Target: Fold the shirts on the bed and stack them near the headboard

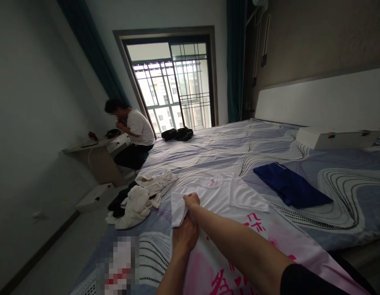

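Note:
A white and pink T-shirt (226, 192) with pink lettering lies spread face down on the bed in front of me. My right hand (191, 200) reaches across it and pinches the left sleeve (177, 209), which is lifted a little. Just below it, my left hand (185, 235) rests on the shirt's left edge, fingers curled on the cloth. The right sleeve is folded in over the back.
A folded dark blue garment (291, 186) lies to the right. A heap of white and dark clothes (140, 196) sits at the bed's left edge, black clothes (177, 134) at the far corner. A white box (334, 137) lies near the headboard. A person (131, 135) sits at a desk by the window.

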`<state>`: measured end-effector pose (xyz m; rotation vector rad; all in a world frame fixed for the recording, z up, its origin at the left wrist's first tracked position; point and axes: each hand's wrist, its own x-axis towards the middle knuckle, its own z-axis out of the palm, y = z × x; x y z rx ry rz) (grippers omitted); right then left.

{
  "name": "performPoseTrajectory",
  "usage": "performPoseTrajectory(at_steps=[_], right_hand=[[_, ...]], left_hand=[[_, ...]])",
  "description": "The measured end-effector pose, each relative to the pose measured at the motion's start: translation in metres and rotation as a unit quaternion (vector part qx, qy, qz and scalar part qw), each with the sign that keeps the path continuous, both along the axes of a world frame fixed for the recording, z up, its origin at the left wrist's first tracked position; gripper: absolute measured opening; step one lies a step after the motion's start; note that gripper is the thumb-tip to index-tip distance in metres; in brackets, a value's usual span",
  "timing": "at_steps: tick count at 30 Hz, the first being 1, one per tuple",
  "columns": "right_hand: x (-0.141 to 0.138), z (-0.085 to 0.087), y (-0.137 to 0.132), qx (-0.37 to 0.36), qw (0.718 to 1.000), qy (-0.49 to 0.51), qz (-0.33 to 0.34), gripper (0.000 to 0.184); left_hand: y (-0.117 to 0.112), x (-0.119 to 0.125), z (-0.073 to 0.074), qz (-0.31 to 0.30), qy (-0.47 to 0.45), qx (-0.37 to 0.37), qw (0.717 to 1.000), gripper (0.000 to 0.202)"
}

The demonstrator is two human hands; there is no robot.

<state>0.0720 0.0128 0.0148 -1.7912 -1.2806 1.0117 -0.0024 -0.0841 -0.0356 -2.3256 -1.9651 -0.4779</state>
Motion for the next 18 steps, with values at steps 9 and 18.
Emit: performPoseTrajectory(at_steps=[9,18], right_hand=[[0.017,-0.013,0.013,-0.025,0.996,-0.091,0.001,0.022],[0.042,-0.039,0.017,0.062,0.997,-0.046,-0.023,0.016]], left_hand=[[-0.038,-0.003,-0.007,0.107,0.06,0.029,0.992,0.063],[-0.072,-0.016,-0.02,0.095,0.016,0.068,0.993,0.057]])
